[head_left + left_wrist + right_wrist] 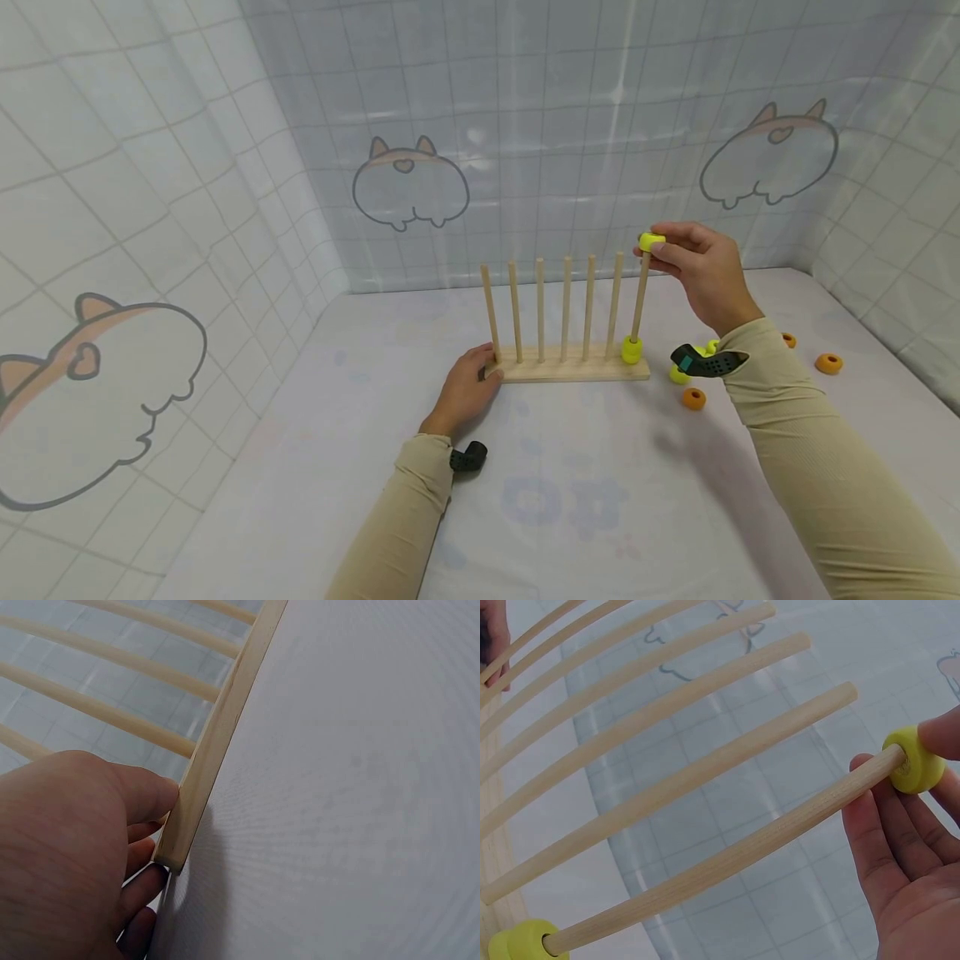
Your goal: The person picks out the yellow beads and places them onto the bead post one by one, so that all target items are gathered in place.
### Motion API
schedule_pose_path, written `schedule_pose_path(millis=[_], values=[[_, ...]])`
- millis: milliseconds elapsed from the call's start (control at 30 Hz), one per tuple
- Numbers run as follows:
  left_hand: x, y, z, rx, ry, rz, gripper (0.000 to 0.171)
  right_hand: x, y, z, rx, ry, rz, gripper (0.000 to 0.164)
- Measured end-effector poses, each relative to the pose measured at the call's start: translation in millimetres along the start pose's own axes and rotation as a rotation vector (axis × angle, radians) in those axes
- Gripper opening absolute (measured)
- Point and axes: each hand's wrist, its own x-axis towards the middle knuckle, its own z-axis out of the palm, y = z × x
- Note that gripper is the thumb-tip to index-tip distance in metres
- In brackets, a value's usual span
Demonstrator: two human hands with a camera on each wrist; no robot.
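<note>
A wooden peg rack [566, 372] stands on the table, with several upright rods on a flat base. My left hand [468, 387] grips the left end of that base, thumb against the front side and fingers around the end, as the left wrist view shows. At the top of the rightmost rod [727, 859], my right hand [703, 271] pinches a yellow bead [913, 761] between thumb and fingers. The rod's tip meets the bead's hole. Lower down, yellow beads [632, 350] sit stacked at the foot of the same rod. The other rods carry no beads.
Loose yellow beads [679, 374] lie right of the rack, partly hidden by the right wrist strap. Orange beads [693, 399] are scattered nearby, one farther right [828, 363]. Behind the table rises a tiled-pattern curtain [540, 150] with cartoon animals.
</note>
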Motion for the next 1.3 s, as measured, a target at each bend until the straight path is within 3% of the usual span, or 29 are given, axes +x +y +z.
schedule_pose_path(millis=[500, 800, 1300], values=[[-0.6, 0.7, 0.4, -0.01, 0.014, 0.011, 0.045, 0.2, 0.7, -0.8, -0.003, -0.016, -0.001, 0.044], [-0.9, 2.3, 0.1, -0.008, 0.01, 0.007, 0.046, 0.1, 0.4, -1.1, -0.021, -0.016, 0.007, 0.032], [-2.2, 2.5, -0.3, -0.001, 0.012, 0.018, 0.047, -0.3, -3.6, 1.0, -0.037, -0.019, 0.014, 0.032]])
